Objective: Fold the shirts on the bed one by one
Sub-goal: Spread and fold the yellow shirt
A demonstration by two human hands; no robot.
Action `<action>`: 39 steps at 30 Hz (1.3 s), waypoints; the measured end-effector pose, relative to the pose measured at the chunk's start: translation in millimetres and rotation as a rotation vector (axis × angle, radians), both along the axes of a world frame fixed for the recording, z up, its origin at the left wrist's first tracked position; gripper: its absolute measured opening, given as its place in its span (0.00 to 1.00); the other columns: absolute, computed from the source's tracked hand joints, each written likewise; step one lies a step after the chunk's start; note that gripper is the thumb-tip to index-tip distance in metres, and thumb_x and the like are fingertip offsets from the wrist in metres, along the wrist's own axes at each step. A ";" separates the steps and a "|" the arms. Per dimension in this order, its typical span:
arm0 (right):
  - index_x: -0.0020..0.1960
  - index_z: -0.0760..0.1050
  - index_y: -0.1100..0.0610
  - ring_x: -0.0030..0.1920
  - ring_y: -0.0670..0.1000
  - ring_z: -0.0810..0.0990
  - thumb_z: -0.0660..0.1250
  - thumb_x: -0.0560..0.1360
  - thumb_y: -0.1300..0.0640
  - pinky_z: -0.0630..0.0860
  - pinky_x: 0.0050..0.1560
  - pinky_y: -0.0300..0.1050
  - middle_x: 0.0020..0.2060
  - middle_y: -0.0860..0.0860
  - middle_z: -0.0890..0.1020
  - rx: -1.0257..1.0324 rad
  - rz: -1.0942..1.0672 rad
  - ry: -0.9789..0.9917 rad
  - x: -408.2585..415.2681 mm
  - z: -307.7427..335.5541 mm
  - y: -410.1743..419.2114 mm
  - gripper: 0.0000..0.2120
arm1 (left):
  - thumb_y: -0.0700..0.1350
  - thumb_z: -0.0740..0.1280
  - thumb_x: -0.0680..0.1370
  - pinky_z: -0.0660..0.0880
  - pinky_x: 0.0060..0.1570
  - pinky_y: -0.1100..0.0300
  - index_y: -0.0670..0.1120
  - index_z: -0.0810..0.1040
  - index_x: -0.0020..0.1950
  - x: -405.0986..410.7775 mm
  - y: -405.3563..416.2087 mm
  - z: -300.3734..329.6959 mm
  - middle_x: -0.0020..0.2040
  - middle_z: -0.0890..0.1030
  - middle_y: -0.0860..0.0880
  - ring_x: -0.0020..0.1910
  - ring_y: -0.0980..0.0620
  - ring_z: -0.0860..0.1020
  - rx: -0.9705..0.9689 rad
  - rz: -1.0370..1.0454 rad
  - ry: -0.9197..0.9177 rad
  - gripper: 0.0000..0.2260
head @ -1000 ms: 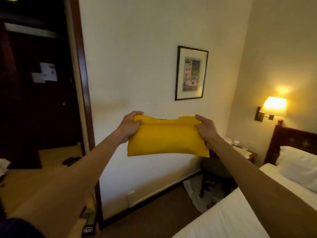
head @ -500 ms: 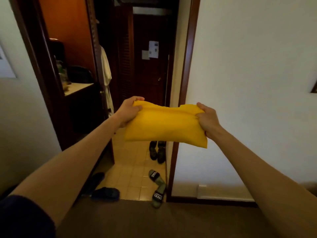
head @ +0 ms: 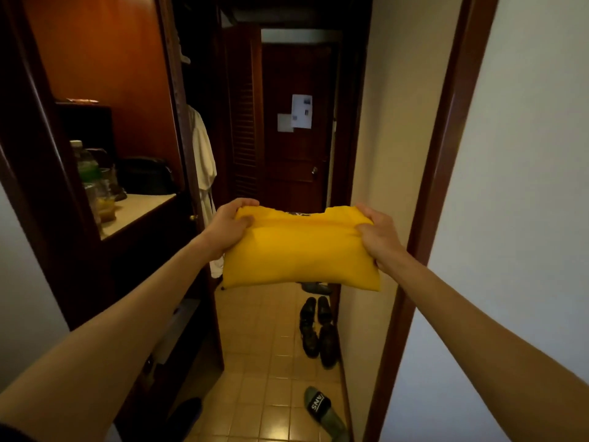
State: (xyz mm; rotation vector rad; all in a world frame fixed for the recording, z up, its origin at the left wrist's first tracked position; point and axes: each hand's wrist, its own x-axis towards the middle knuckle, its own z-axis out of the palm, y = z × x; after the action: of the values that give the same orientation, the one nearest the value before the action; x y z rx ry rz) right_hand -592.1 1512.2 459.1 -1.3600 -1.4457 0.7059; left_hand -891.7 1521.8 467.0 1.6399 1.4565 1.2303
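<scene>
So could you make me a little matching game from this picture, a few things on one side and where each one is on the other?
Things:
1. yellow shirt
2. white robe
3. black shoes
4. green slide

Places:
A. on the tiled floor, nearest the camera
B. hanging at the left of the hallway
C. folded, gripped by the left hand and right hand
D. on the tiles just below the shirt

Pairs: 1-C, 2-B, 3-D, 4-A
</scene>
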 end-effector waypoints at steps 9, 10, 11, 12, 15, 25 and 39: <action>0.76 0.65 0.49 0.68 0.57 0.69 0.56 0.79 0.67 0.69 0.70 0.55 0.73 0.54 0.67 0.009 0.043 0.004 -57.5 -4.3 211.7 0.28 | 0.39 0.61 0.82 0.78 0.42 0.53 0.57 0.76 0.63 -57.9 202.7 -6.9 0.57 0.76 0.49 0.51 0.44 0.79 -0.006 0.036 -0.053 0.15; 0.77 0.65 0.49 0.68 0.57 0.70 0.56 0.79 0.66 0.70 0.69 0.55 0.73 0.54 0.68 0.016 0.051 0.004 -61.6 -4.7 239.7 0.28 | 0.39 0.61 0.82 0.79 0.43 0.52 0.57 0.76 0.63 -62.4 229.0 -6.4 0.57 0.77 0.48 0.51 0.44 0.79 0.007 0.045 -0.059 0.15; 0.77 0.64 0.49 0.68 0.57 0.70 0.56 0.79 0.66 0.70 0.69 0.55 0.72 0.54 0.68 0.023 0.060 0.002 -65.3 -4.5 268.3 0.28 | 0.39 0.62 0.82 0.79 0.44 0.51 0.57 0.76 0.63 -66.2 255.9 -6.0 0.57 0.77 0.48 0.52 0.44 0.79 0.020 0.055 -0.065 0.15; 0.77 0.64 0.49 0.68 0.57 0.70 0.56 0.79 0.66 0.70 0.69 0.56 0.72 0.54 0.68 0.025 0.070 -0.003 -68.8 -3.3 297.1 0.28 | 0.39 0.62 0.82 0.79 0.45 0.51 0.56 0.76 0.64 -69.7 282.3 -6.1 0.58 0.76 0.48 0.52 0.44 0.78 0.027 0.064 -0.071 0.15; 0.77 0.64 0.49 0.68 0.58 0.69 0.56 0.80 0.66 0.70 0.68 0.55 0.73 0.54 0.67 0.020 0.089 -0.013 -81.1 4.6 384.3 0.27 | 0.39 0.62 0.82 0.79 0.50 0.48 0.56 0.75 0.65 -79.7 358.9 -7.0 0.60 0.75 0.47 0.54 0.44 0.77 0.038 0.087 -0.077 0.16; 0.77 0.62 0.48 0.71 0.58 0.67 0.57 0.82 0.63 0.69 0.70 0.58 0.75 0.53 0.64 0.013 0.104 -0.014 -124.9 -21.0 648.8 0.26 | 0.39 0.64 0.82 0.74 0.62 0.50 0.54 0.70 0.74 -125.8 614.8 -39.5 0.71 0.72 0.47 0.65 0.48 0.74 0.044 0.111 -0.085 0.21; 0.76 0.64 0.52 0.74 0.55 0.66 0.59 0.79 0.67 0.67 0.72 0.54 0.75 0.52 0.67 -0.051 0.152 -0.018 -180.3 -39.8 1027.7 0.27 | 0.37 0.63 0.82 0.73 0.67 0.45 0.59 0.73 0.70 -183.4 984.8 -59.0 0.69 0.73 0.49 0.66 0.47 0.74 0.039 0.089 -0.113 0.22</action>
State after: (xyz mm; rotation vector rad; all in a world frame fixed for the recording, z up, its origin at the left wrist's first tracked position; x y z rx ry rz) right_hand -772.4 2539.9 419.4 -1.3076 -1.5663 0.8351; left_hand -1075.1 2506.6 408.0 1.5186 1.4568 1.3853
